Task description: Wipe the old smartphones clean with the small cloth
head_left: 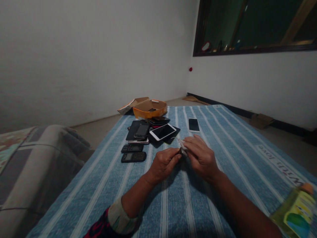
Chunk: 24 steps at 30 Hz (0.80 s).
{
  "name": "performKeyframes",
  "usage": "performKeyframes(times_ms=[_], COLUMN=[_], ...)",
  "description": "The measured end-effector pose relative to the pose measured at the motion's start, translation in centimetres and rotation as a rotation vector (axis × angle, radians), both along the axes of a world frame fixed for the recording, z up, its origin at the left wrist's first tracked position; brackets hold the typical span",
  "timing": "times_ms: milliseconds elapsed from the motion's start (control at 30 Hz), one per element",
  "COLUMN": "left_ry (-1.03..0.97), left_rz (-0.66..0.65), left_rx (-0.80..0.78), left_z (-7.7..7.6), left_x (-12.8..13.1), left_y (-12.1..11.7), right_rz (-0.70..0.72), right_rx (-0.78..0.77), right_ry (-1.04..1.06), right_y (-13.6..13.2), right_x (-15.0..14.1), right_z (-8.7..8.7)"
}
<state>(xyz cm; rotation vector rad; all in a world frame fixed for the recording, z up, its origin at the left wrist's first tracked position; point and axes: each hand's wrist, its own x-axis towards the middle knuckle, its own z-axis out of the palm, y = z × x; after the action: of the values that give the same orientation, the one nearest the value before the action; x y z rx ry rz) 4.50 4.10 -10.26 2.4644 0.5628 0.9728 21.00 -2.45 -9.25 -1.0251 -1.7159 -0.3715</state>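
Over the bench (104, 185), held small dark object (182, 152) clamped in left hand (162, 164), at nine o'clock from right hand (203, 160); pinched white cloth (182, 144) with latter. Could not tell long axis.

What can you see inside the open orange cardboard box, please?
Inside the orange cardboard box lies a small black object, too indistinct to identify. The box's near wall hides the lower part of the inside.
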Motion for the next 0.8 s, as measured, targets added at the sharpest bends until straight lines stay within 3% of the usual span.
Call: performKeyframes(times_ms=[400, 667, 800], left_ry=[-0.024, -0.034, -0.042], left_rz=[-0.009, -0.019, -0.024], left_rx=[0.020, -0.013, -0.014], left_z=[-0.1, 0.1, 0.2], left_x=[-0.2, -0.3, -0.3], left_y=[0.3, 0.5, 0.4], right_rz=[-0.011, -0.044, -0.039], right_rx=[0.006, -0.010, 0.001], right_ry=[-0.029, 0.029, 0.015], right_y=[-0.1, 0.9, 0.4], right_x=[-0.3, 1.7, 0.8], right_z=[0.1, -0.9, -0.4])
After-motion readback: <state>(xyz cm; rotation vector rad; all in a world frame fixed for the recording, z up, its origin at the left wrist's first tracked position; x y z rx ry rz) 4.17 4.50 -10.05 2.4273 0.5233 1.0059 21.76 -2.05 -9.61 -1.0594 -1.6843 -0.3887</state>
